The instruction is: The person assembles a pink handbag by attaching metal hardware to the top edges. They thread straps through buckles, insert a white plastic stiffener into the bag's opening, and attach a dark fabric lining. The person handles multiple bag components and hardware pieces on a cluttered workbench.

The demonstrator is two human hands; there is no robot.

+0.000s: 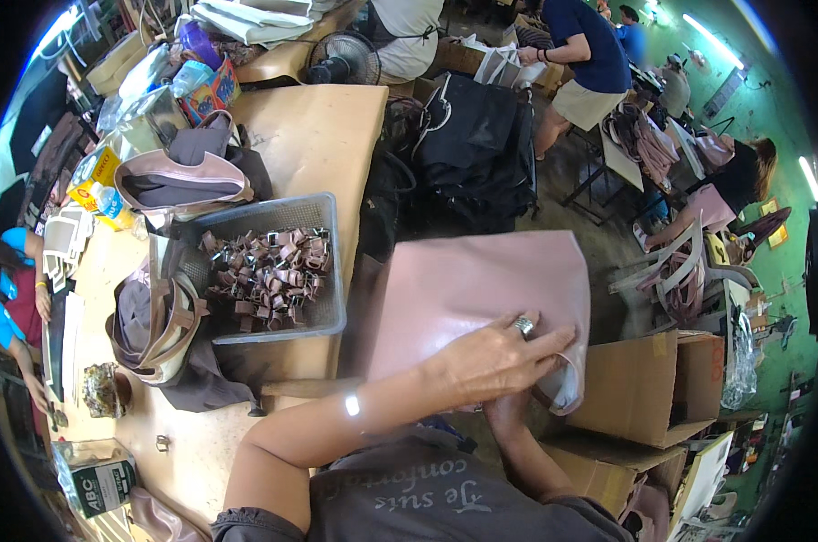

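A pink leather-like bag or bag panel (481, 289) is held up in front of me, its open corner with a pale lining toward the right. My left hand (504, 357), wearing a ring, reaches across it, with bent fingers gripping it near that corner. Below the same corner is my right hand (508, 411); its fingers are hidden behind the bag. On the table to the left stands a clear plastic bin (336, 271) with many small pink strap pieces with metal buckles (269, 275). A pink-trimmed bag (183, 181) and a beige-handled bag (156, 316) lie beside it.
The wooden table (318, 126) stretches away on the left. Cardboard boxes (626, 384) stand at my right. Dark bags (476, 135) are heaped ahead, near a black fan (344, 59). A co-worker (585, 54) stands beyond; another person (16, 298) is at the table's left side.
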